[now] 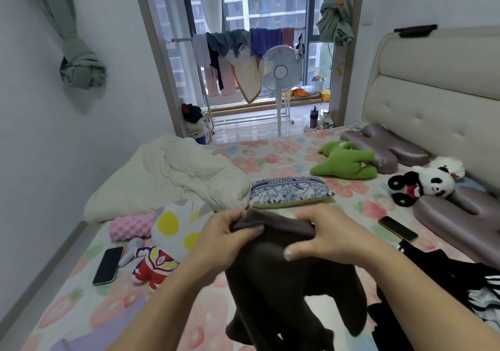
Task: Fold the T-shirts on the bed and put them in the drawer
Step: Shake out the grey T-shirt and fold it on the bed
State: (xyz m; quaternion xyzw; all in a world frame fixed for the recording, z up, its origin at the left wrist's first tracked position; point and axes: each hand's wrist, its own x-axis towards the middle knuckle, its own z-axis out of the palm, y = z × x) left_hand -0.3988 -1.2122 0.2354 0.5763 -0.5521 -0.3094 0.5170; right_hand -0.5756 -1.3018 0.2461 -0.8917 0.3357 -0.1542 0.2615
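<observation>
The dark brown cotton T-shirt (292, 283) hangs above the floral-sheeted bed's (284, 156) near edge, its top hem pinched by left hand (230, 239) and right hand (330, 234).

The only legible wording is "THINK DIFFERENT", printed upside down along the 12 o'clock edge band of the blue-and-white floral pouch (290, 193) on the bed (270, 158).

One wide-angle view from head height looks forward and down across the bed (284, 156) toward the window (270, 7) (edges bowed), with both forearms close in the foreground.
</observation>
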